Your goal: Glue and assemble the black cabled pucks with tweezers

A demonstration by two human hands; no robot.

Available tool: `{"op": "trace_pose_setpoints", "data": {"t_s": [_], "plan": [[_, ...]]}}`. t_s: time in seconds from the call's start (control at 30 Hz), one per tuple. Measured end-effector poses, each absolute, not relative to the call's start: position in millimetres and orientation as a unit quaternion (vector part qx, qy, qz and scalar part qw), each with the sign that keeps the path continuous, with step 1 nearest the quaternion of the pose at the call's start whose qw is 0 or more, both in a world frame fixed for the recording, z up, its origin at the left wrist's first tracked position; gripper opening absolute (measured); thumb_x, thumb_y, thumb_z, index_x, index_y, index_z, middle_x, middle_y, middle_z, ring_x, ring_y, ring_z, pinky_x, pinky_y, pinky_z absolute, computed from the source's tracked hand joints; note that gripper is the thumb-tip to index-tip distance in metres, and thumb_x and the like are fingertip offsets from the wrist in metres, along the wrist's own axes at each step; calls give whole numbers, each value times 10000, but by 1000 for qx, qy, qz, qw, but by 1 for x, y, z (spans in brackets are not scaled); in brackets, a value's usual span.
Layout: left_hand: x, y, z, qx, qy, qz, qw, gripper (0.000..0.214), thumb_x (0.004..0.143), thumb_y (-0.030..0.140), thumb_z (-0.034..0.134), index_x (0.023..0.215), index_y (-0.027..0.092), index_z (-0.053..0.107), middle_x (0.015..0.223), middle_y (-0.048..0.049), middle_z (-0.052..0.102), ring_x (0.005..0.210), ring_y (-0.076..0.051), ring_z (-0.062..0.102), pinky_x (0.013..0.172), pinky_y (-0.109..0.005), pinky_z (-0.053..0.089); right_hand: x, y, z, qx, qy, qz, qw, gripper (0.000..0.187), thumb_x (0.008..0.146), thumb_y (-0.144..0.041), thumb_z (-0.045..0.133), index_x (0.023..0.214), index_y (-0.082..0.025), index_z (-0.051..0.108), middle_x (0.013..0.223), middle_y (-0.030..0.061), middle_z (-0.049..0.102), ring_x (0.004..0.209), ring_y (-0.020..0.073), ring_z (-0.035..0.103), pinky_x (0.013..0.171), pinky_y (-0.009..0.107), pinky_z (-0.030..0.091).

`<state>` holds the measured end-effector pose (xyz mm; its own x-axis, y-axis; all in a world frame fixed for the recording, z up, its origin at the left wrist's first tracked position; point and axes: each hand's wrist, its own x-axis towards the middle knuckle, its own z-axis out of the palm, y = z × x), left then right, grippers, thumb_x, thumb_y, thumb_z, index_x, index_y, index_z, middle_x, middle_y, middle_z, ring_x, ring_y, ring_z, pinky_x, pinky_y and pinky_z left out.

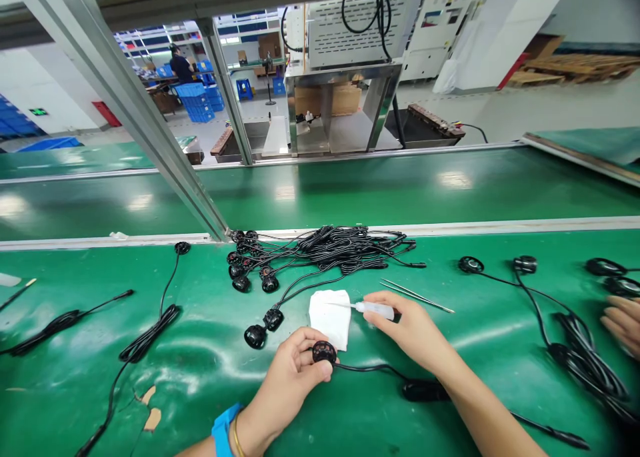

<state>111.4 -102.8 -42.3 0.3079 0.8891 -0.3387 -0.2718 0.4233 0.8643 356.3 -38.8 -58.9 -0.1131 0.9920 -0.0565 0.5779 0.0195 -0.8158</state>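
My left hand grips a round black housing between thumb and fingers, its open latticed side turned up. From the housing a black cable runs right, passing under my right forearm. My right hand pinches a small translucent white squeeze bottle, tilted nearly level. Its thin nozzle points left over a folded white tissue on the green mat; I cannot tell whether the tip touches it. Beyond my right hand lie metal tweezers. Two more black housings sit left of the tissue.
A heap of black cables with several housings lies at the mat's back edge. More cables lie on the left and coiled ones on the right. Another person's hand shows at the right edge. A metal post slants across the left; a green belt runs behind.
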Motion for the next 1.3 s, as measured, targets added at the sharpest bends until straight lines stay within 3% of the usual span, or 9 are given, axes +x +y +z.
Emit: {"op": "trace_pose_setpoints", "data": {"t_s": [0.23, 0.4, 0.5, 0.63, 0.73, 0.9, 1.3], "plan": [[113, -103, -42, 355, 430, 406, 724, 305, 759, 277, 829, 970, 163, 639, 970, -83, 708, 812, -159, 604, 678, -267, 472, 356, -42, -68, -579, -760, 171, 241, 200, 871, -361, 633, 995, -224, 709, 992, 64, 696, 937, 259, 630, 834, 429, 506], [112, -102, -41, 359, 428, 400, 726, 286, 776, 257, 810, 985, 163, 638, 988, -91, 713, 859, -181, 619, 695, -277, 479, 357, -44, -75, -578, -780, 110, 214, 199, 897, -370, 629, 1011, -231, 714, 958, 65, 681, 884, 256, 617, 794, 420, 501], [112, -101, -41, 360, 431, 398, 725, 278, 786, 254, 803, 987, 160, 637, 984, -92, 717, 869, -185, 625, 706, -281, 482, 353, -48, -65, -559, -779, 78, 273, 213, 919, -366, 620, 1064, -227, 688, 989, 73, 678, 914, 260, 618, 817, 423, 489], [114, -100, -42, 354, 436, 409, 719, 279, 789, 257, 803, 990, 165, 633, 979, -83, 714, 887, -196, 646, 715, -281, 489, 338, -63, -36, -428, -810, 122, 381, 105, 929, -236, 617, 1033, -221, 625, 986, 56, 679, 923, 217, 617, 820, 371, 471], [115, -100, -44, 344, 439, 418, 717, 286, 785, 253, 809, 998, 165, 639, 948, -63, 709, 827, -167, 642, 706, -271, 500, 322, -78, -27, -352, -856, 147, 350, 101, 908, -193, 637, 1006, -210, 616, 941, 42, 680, 837, 196, 603, 751, 346, 443], [114, -100, -45, 339, 445, 421, 714, 299, 798, 252, 802, 1042, 163, 653, 972, -68, 730, 813, -147, 638, 727, -264, 525, 307, -90, -41, -361, -859, 126, 341, 101, 944, -112, 576, 982, -192, 624, 822, 28, 649, 731, 171, 541, 650, 322, 357], [114, -101, -45, 331, 458, 429, 705, 352, 780, 293, 811, 1089, 155, 712, 1013, -105, 768, 847, -176, 675, 731, -271, 552, 302, -93, -42, -388, -825, 165, 376, 92, 931, -106, 577, 925, -191, 610, 780, 24, 590, 724, 164, 488, 657, 309, 357]]}}
